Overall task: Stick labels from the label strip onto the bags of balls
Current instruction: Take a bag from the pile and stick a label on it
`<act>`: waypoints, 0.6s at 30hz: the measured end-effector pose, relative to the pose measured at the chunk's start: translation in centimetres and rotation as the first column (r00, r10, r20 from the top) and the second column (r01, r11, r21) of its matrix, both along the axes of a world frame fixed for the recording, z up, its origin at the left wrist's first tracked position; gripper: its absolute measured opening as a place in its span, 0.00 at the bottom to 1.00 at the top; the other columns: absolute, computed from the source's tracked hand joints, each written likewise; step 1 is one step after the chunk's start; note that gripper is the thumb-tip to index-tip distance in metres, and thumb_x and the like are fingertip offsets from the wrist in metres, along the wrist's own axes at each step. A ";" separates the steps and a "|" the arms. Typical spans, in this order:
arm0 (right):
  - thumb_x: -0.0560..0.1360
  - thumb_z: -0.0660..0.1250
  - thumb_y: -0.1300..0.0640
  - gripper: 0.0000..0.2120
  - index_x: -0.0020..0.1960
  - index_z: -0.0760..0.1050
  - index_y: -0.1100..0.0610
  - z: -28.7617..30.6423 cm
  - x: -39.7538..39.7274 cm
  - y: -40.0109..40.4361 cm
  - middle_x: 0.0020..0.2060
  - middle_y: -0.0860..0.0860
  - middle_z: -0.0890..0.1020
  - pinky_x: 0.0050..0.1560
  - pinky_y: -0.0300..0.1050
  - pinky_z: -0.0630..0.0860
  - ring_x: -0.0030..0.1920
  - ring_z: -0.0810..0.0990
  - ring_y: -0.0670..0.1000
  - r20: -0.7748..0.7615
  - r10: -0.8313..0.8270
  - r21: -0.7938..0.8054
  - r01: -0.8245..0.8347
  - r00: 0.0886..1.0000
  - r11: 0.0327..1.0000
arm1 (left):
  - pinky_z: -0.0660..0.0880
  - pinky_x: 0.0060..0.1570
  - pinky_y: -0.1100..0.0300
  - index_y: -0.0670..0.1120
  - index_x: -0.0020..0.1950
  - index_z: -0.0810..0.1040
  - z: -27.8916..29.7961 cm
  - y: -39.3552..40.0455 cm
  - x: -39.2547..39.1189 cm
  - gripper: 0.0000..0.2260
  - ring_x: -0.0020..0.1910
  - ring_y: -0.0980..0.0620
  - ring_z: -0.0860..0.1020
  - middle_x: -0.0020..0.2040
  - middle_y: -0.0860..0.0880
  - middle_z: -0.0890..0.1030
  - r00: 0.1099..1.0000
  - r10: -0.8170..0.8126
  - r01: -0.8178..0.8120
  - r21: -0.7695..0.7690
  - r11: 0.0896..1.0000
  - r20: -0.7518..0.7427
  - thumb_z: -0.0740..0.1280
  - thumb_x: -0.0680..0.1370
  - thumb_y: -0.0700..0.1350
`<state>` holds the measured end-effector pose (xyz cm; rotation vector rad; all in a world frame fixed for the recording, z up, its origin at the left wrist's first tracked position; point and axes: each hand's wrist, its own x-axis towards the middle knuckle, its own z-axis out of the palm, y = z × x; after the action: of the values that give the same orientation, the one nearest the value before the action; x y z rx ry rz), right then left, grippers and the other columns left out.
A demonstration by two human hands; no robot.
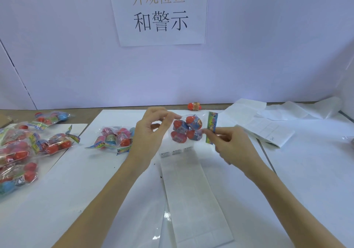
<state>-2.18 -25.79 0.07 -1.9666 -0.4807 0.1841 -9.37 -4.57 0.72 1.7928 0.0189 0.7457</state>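
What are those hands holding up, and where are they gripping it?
A bag of balls: left hand pinches its clear left edge, right hand pinches the colourful header end.

A bag of balls [186,131] is hanging between the left hand [151,131] and right hand [232,142], above the label strip [189,196] lying on the table [306,171]. More bags [24,152] are lying far left; folded sheets [268,131] are sitting right.

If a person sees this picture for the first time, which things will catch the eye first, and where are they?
First, the two hands at the centre: the left hand and the right hand hold up a clear bag of balls above the white label strip. Next, the white paper sign with large characters on the wall above. Then the pile of colourful bags at the left edge of the table.
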 end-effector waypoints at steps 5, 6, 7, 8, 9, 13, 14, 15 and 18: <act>0.84 0.60 0.63 0.14 0.59 0.84 0.63 1.2 0.0 -0.6 0.50 0.66 0.87 0.49 0.48 0.85 0.50 0.88 0.63 -0.401 0.249 0.627 0.066 0.882 0.776 | 0.69 0.68 0.55 0.57 0.48 0.88 -0.2 0.6 0.1 0.08 0.72 0.59 0.73 0.73 0.62 0.74 0.961 -0.262 0.248 -0.143 0.958 -0.087 0.71 0.80 0.57; 0.84 0.59 0.62 0.16 0.60 0.83 0.65 1.3 0.1 -0.6 0.53 0.69 0.85 0.52 0.50 0.85 0.54 0.87 0.66 -0.434 0.305 0.706 0.109 0.847 0.700 | 0.67 0.72 0.50 0.55 0.49 0.88 -0.3 0.6 0.0 0.09 0.74 0.58 0.72 0.74 0.62 0.73 0.951 -0.296 0.279 -0.168 0.946 -0.088 0.71 0.79 0.57; 0.85 0.59 0.57 0.17 0.61 0.82 0.66 1.4 0.1 -0.6 0.53 0.70 0.85 0.53 0.51 0.85 0.55 0.86 0.67 -0.449 0.329 0.737 0.136 0.831 0.662 | 0.65 0.74 0.46 0.53 0.50 0.88 -0.4 0.6 0.0 0.10 0.75 0.57 0.71 0.75 0.61 0.72 0.941 -0.327 0.308 -0.187 0.933 -0.083 0.71 0.78 0.57; 0.85 0.62 0.51 0.19 0.61 0.82 0.66 1.3 0.1 -0.6 0.53 0.69 0.85 0.54 0.51 0.85 0.55 0.86 0.66 -0.451 0.304 0.722 0.144 0.839 0.677 | 0.64 0.76 0.44 0.51 0.50 0.87 -0.5 0.6 0.0 0.11 0.76 0.56 0.71 0.76 0.60 0.72 0.932 -0.356 0.335 -0.201 0.920 -0.075 0.71 0.78 0.57; 0.84 0.65 0.47 0.21 0.60 0.83 0.64 1.2 0.1 -0.5 0.51 0.67 0.86 0.55 0.50 0.85 0.54 0.87 0.64 -0.429 0.244 0.676 0.130 0.870 0.726 | 0.63 0.76 0.42 0.50 0.50 0.87 -0.6 0.5 0.0 0.12 0.76 0.54 0.70 0.77 0.59 0.72 0.919 -0.388 0.365 -0.217 0.905 -0.069 0.71 0.79 0.57; 0.75 0.76 0.56 0.14 0.59 0.83 0.59 0.9 -0.2 -0.3 0.52 0.63 0.87 0.53 0.46 0.85 0.52 0.88 0.61 -0.295 0.142 0.607 0.071 0.945 0.791 | 0.68 0.74 0.46 0.50 0.52 0.87 -0.6 -0.2 0.1 0.10 0.75 0.51 0.72 0.74 0.55 0.76 0.916 -0.402 0.379 -0.287 0.880 -0.023 0.72 0.79 0.55; 0.76 0.75 0.58 0.14 0.61 0.83 0.55 0.8 -0.2 -0.3 0.53 0.62 0.87 0.53 0.46 0.85 0.52 0.88 0.60 -0.256 0.161 0.602 0.027 0.953 0.798 | 0.71 0.73 0.52 0.51 0.55 0.86 -0.6 -0.4 0.2 0.08 0.74 0.52 0.73 0.73 0.56 0.76 0.932 -0.363 0.338 -0.312 0.888 -0.022 0.73 0.79 0.53; 0.77 0.74 0.61 0.16 0.63 0.82 0.50 0.8 -0.3 -0.3 0.54 0.59 0.88 0.54 0.46 0.85 0.53 0.88 0.59 -0.206 0.168 0.578 -0.019 0.964 0.816 | 0.73 0.70 0.57 0.51 0.58 0.84 -0.6 -0.5 0.3 0.11 0.73 0.54 0.74 0.73 0.58 0.76 0.944 -0.330 0.302 -0.342 0.890 -0.025 0.75 0.78 0.51; 0.80 0.73 0.63 0.25 0.67 0.79 0.36 0.9 -0.3 -0.2 0.51 0.51 0.89 0.53 0.40 0.83 0.52 0.88 0.50 -0.017 0.142 0.464 -0.118 0.990 0.878 | 0.75 0.67 0.58 0.51 0.67 0.79 -0.8 -0.5 0.4 0.21 0.68 0.54 0.78 0.69 0.56 0.80 0.951 -0.295 0.228 -0.428 0.874 -0.096 0.75 0.76 0.55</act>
<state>-2.50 -25.97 0.95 -1.4583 -0.5673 0.1841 -8.94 -5.07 -0.06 1.4057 0.0351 0.3651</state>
